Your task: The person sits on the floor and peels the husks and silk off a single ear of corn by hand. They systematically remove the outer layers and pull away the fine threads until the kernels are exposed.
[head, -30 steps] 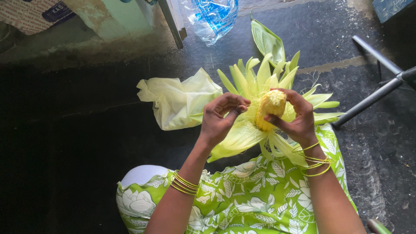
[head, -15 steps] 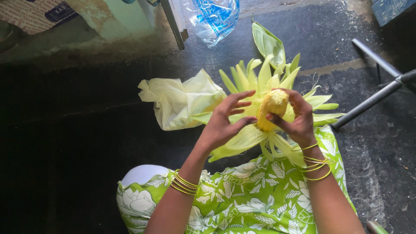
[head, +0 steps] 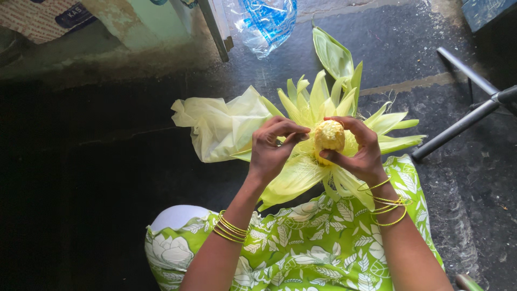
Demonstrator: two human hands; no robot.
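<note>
Since half a second ago the left hand [head: 272,148] has drawn its spread fingers back in; they now curl, with the fingertips pinched together just left of the corn cob [head: 329,139]. What the pinch holds cannot be made out, though it touches the husk leaves beside the cob.

Right hand [head: 360,153]: closed around the corn cob, thumb on the near side, fingers over the far side. Unchanged from the earlier frames.

Corn cob: yellow, stood on end, tip towards the camera, centre of the frame, held above the lap.

Husk leaves [head: 301,175]: pale yellow-green, peeled back, fanning out all round the cob like petals. Broad ones droop towards the lap; narrow ones point to the upper and right parts of the frame.

Loose husk leaf [head: 333,54]: green, lying on the floor, upper centre, just beyond the fan.

Plastic bag [head: 218,126]: pale yellow-green, crumpled, on the floor left of centre, touching the husk leaves.

Bangles [head: 230,227]: thin, gold-coloured, stacked on both wrists.

Dress [head: 318,250]: green with a white flower print, lower centre, over the lap.

Clear bag [head: 264,21]: transparent with blue print, top centre, on the floor.

Metal bars [head: 463,121]: grey, slanting across the right side.

Floor [head: 107,161]: dark, rough, with a pale seam running towards the right edge.
</note>
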